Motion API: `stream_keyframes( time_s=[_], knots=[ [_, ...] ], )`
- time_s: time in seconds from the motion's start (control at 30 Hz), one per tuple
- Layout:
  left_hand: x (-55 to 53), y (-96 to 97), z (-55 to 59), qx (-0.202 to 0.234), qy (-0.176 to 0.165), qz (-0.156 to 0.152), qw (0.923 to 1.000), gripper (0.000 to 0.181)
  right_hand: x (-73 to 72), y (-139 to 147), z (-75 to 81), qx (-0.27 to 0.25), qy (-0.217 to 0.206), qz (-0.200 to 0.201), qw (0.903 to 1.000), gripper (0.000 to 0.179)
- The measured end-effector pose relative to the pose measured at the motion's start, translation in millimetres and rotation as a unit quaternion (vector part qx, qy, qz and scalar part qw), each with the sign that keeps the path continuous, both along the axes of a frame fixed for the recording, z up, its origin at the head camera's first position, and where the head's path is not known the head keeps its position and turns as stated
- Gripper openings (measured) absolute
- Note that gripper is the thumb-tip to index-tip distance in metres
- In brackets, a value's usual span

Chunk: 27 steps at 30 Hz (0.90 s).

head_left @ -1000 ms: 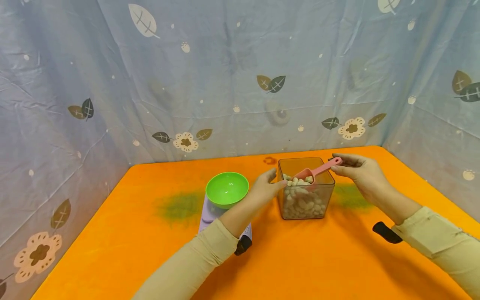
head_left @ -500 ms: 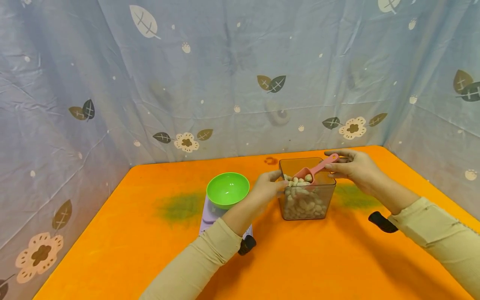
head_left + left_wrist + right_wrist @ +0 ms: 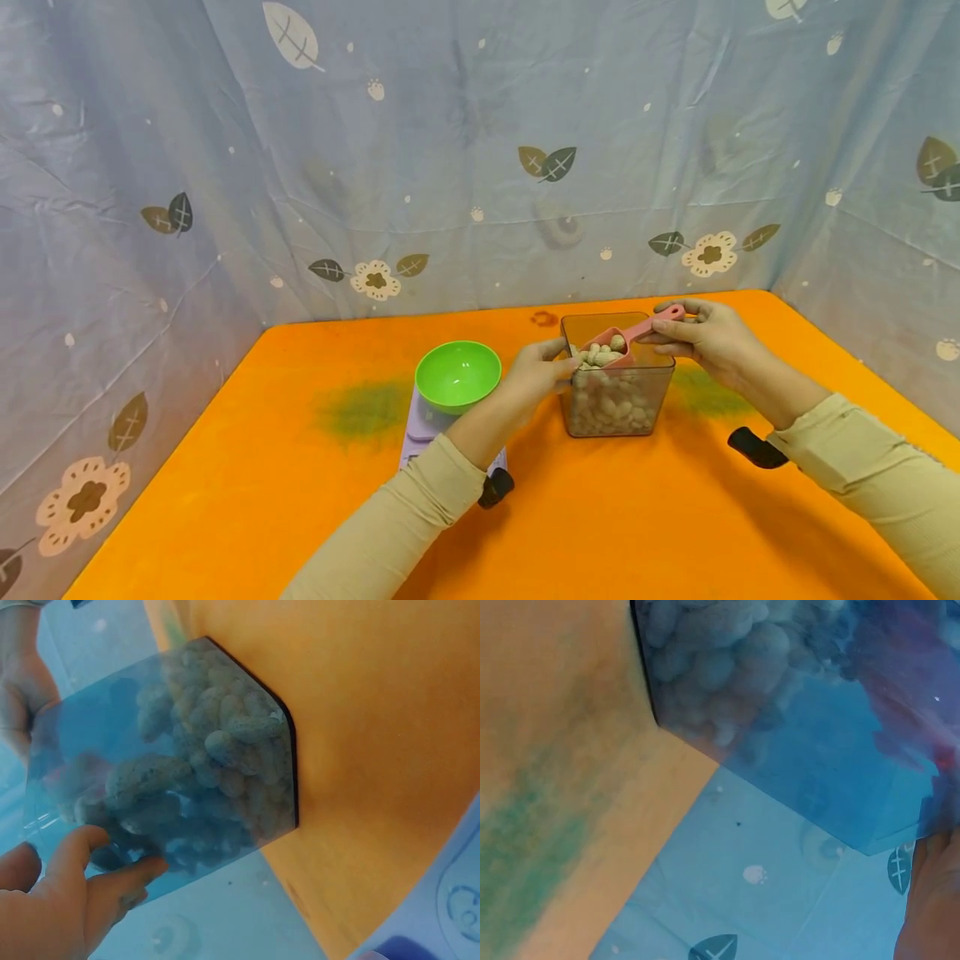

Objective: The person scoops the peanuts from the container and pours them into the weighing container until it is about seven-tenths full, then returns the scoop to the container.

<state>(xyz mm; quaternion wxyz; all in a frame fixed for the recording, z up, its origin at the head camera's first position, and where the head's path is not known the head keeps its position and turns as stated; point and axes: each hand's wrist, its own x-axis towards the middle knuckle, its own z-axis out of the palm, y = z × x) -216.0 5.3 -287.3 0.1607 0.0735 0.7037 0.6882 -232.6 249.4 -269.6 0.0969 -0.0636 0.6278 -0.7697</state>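
A pink scoop (image 3: 627, 333) lies tilted in the clear brown container (image 3: 615, 426), its bowl heaped with unshelled peanuts (image 3: 602, 357). My right hand (image 3: 701, 337) pinches the scoop's handle between thumb and fingers above the right rim. At the left rim, my left hand (image 3: 531, 371) holds the container by its corner. The left wrist view shows the left hand's fingers (image 3: 71, 877) against the outer wall, with more peanuts (image 3: 217, 727) behind it. In the right wrist view the scoop (image 3: 900, 697) shows blurred through the wall, and the right hand (image 3: 934, 900) is only partly in frame.
Left of the container, a green bowl (image 3: 458, 377) sits on a lilac kitchen scale (image 3: 422, 425), partly hidden by the left forearm. Black wrist straps (image 3: 756, 448) show near the sleeves. A patterned curtain (image 3: 480, 167) stands behind the orange table (image 3: 315, 500).
My right hand has shifted slightly left, and the scoop has tilted flatter and filled with peanuts. My left hand's fingers have closed in on the container's rim.
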Motion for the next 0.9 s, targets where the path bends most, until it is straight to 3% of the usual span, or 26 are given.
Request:
stream_keyframes(
  time_s=[0.2, 0.43, 0.67, 0.9],
  knots=[
    [-0.8, 0.4, -0.1, 0.0, 0.0, 0.002, 1.0, 0.051, 1.0, 3, -4.1, -0.055, 0.0, -0.018, 0.9984, 0.025],
    [-0.4, 0.1, 0.8, -0.001, -0.002, 0.004, 1.0, 0.051, 1.4, 10, -7.1, -0.131, -0.021, -0.01, 0.9911, 0.008],
    [-2.2, 0.1, 0.3, 0.003, -0.006, 0.003, 1.0, 0.053, 0.4, 17, -11.5, -0.188, -0.046, -0.01, 0.9811, 0.023],
    [-1.2, -2.1, -1.1, 0.013, 0.007, 0.007, 0.9999, 0.053, 2.6, 24, -11.7, -0.226, -0.047, -0.005, 0.973, 0.013]
  ],
)
